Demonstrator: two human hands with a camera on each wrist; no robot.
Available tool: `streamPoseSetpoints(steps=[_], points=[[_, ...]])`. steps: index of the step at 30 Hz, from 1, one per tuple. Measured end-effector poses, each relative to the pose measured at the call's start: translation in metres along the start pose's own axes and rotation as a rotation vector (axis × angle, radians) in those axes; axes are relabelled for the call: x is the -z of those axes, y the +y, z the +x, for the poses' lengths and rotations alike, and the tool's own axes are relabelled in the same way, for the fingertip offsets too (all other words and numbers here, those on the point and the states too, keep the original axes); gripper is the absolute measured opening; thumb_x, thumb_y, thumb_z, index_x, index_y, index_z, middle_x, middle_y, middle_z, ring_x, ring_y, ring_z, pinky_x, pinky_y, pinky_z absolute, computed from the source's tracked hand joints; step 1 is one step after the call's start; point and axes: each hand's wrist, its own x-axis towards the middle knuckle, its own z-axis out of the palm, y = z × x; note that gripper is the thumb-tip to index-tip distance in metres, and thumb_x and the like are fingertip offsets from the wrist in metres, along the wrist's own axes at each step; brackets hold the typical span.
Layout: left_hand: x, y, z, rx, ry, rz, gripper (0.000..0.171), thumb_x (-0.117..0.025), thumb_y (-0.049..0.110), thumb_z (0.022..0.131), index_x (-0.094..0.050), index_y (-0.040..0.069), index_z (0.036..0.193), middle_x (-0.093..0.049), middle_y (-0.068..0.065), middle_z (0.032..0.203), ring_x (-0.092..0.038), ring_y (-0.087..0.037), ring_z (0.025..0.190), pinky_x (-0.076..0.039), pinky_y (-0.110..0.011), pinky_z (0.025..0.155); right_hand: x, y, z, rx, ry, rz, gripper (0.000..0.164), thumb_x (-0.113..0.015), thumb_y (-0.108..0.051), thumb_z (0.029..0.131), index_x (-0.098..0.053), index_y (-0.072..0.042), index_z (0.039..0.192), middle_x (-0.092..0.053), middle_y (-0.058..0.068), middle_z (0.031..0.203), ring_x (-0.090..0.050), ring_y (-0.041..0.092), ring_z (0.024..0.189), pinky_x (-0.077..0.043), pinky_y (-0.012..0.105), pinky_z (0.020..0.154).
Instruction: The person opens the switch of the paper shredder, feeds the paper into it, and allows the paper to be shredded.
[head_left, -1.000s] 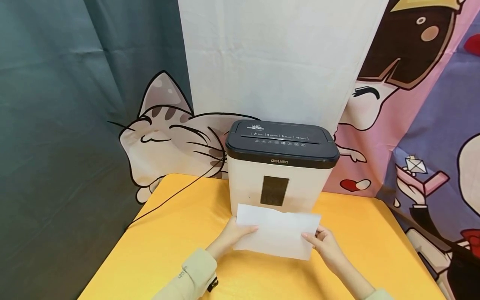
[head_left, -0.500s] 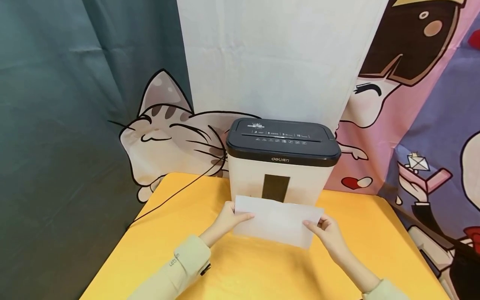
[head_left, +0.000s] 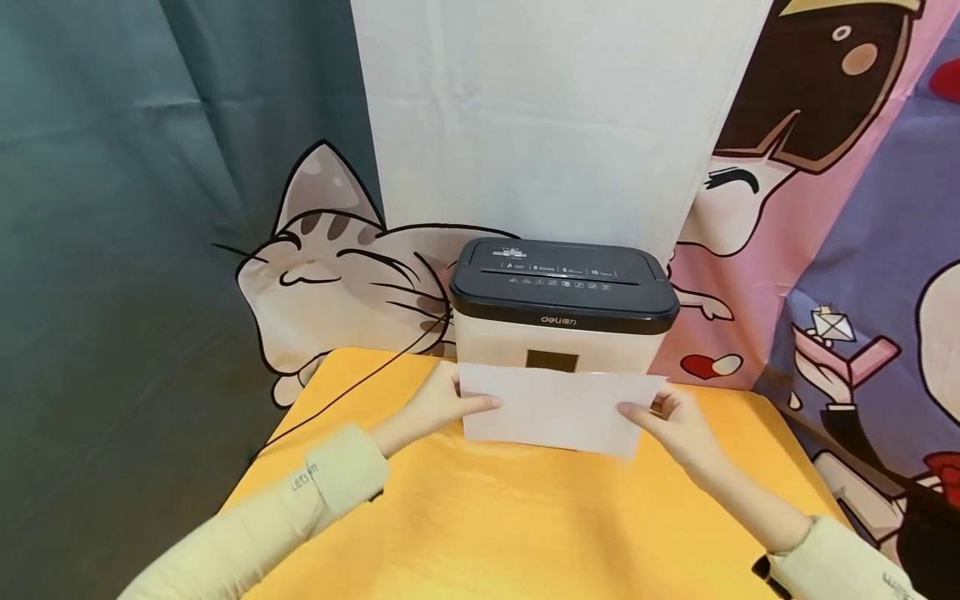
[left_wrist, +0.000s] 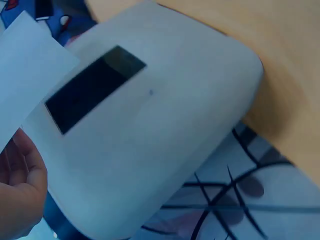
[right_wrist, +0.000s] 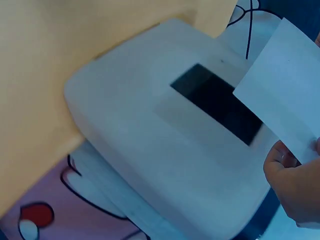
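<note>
Both hands hold a white sheet of paper [head_left: 555,410] stretched out sideways in front of a paper shredder [head_left: 487,342]. My left hand [head_left: 435,404] pinches its left end, thumb on the near face. At the right end, my right hand [head_left: 671,421] grips it the same way, with the other fingers curled behind. The shredder has a white body and a dark lid with a long narrow slot [head_left: 558,277] across it. In the head view the paper hides the lower part of the body and most of its dark window [head_left: 552,360]. Both wrist views show the paper apart from the shredder body [left_wrist: 145,145].
A yellow cloth [head_left: 510,525] covers the table. From behind the shredder a black cord [head_left: 352,388] runs left to the table's edge. Printed curtains [head_left: 570,125] hang close behind and at the sides.
Both hands have lifted the paper and carried it forward, so it now covers more of the shredder's front and window. The shredder has stayed in place.
</note>
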Motion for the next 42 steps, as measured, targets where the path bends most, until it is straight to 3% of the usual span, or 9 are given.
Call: streamPoseSetpoints(steps=[6,11,15,18,21,26,33,37,42], points=[[0.020,0.012,0.010,-0.030,-0.015,0.067,0.017,-0.077,0.011,0.077,-0.072,-0.002,0.086,-0.069,-0.005,0.071,-0.050,-0.002,0.058,-0.042,-0.018,0.054,0.006,-0.012,0.011,0.071,-0.050,-0.085,0.022,-0.063,-0.003,0.088,-0.061,0.011,0.105,-0.067,-0.021,0.086,-0.063,-0.001,0.078,-0.051,0.013,0.073],[0.034,0.027,0.018,-0.031,-0.024,0.106,0.017,-0.077,0.012,0.077,-0.069,-0.002,0.076,-0.036,0.009,0.047,-0.024,-0.006,0.046,-0.023,-0.021,0.046,0.010,-0.025,0.020,0.084,-0.062,-0.145,0.024,-0.063,-0.004,0.087,-0.061,0.012,0.106,-0.066,-0.024,0.084,-0.063,-0.003,0.077,-0.050,0.013,0.073],[0.043,0.036,0.030,-0.042,-0.014,0.128,0.016,-0.077,0.012,0.076,-0.070,-0.001,0.080,-0.045,0.005,0.047,-0.032,-0.006,0.049,-0.030,-0.020,0.049,0.017,-0.041,0.029,0.087,-0.065,-0.207,0.024,-0.064,-0.007,0.087,-0.062,0.009,0.106,-0.067,-0.022,0.081,-0.064,-0.002,0.076,-0.049,0.013,0.073],[0.049,0.043,0.040,-0.047,-0.001,0.115,0.017,-0.077,0.010,0.076,-0.072,-0.002,0.086,-0.066,-0.005,0.063,-0.048,-0.004,0.056,-0.043,-0.020,0.056,0.024,-0.052,0.038,0.112,-0.076,-0.219,0.024,-0.064,-0.006,0.088,-0.062,0.009,0.106,-0.067,-0.021,0.082,-0.065,-0.001,0.077,-0.051,0.015,0.072],[0.056,0.052,0.050,-0.042,0.012,0.092,0.015,-0.077,0.009,0.077,-0.072,-0.003,0.085,-0.071,-0.006,0.071,-0.056,-0.004,0.062,-0.048,-0.021,0.061,0.031,-0.060,0.047,0.136,-0.068,-0.236,0.022,-0.065,-0.007,0.087,-0.062,0.007,0.104,-0.067,-0.021,0.082,-0.063,-0.002,0.073,-0.051,0.014,0.065],[0.066,0.067,0.066,-0.020,0.037,0.090,0.017,-0.076,0.014,0.079,-0.068,0.000,0.073,-0.060,0.005,0.057,-0.047,-0.006,0.055,-0.040,-0.020,0.056,0.042,-0.071,0.064,0.166,-0.033,-0.246,0.010,-0.065,-0.006,0.087,-0.066,-0.006,0.097,-0.067,-0.021,0.079,-0.062,-0.001,0.068,-0.049,0.013,0.062],[0.081,0.086,0.085,-0.040,0.046,0.080,0.016,-0.074,0.017,0.081,-0.073,0.002,0.086,-0.070,0.003,0.068,-0.047,-0.006,0.059,-0.042,-0.022,0.063,0.055,-0.089,0.089,0.195,-0.010,-0.187,0.020,-0.066,-0.007,0.087,-0.068,-0.027,0.091,-0.069,-0.020,0.080,-0.064,-0.004,0.072,-0.049,0.010,0.066],[0.086,0.095,0.098,-0.053,0.069,0.036,0.014,-0.072,0.015,0.083,-0.073,0.002,0.088,-0.069,0.004,0.067,-0.057,-0.006,0.065,-0.047,-0.025,0.075,0.061,-0.098,0.104,0.204,0.028,-0.239,0.016,-0.065,-0.008,0.088,-0.066,-0.023,0.093,-0.066,-0.023,0.075,-0.061,-0.006,0.069,-0.047,0.008,0.063],[0.086,0.103,0.114,-0.084,0.110,-0.007,0.015,-0.070,0.012,0.084,-0.072,0.000,0.093,-0.070,0.006,0.075,-0.062,-0.007,0.078,-0.048,-0.025,0.076,0.067,-0.105,0.122,0.232,0.083,-0.312,0.017,-0.064,-0.007,0.088,-0.065,-0.002,0.105,-0.064,-0.025,0.076,-0.059,-0.008,0.069,-0.046,0.007,0.065]])
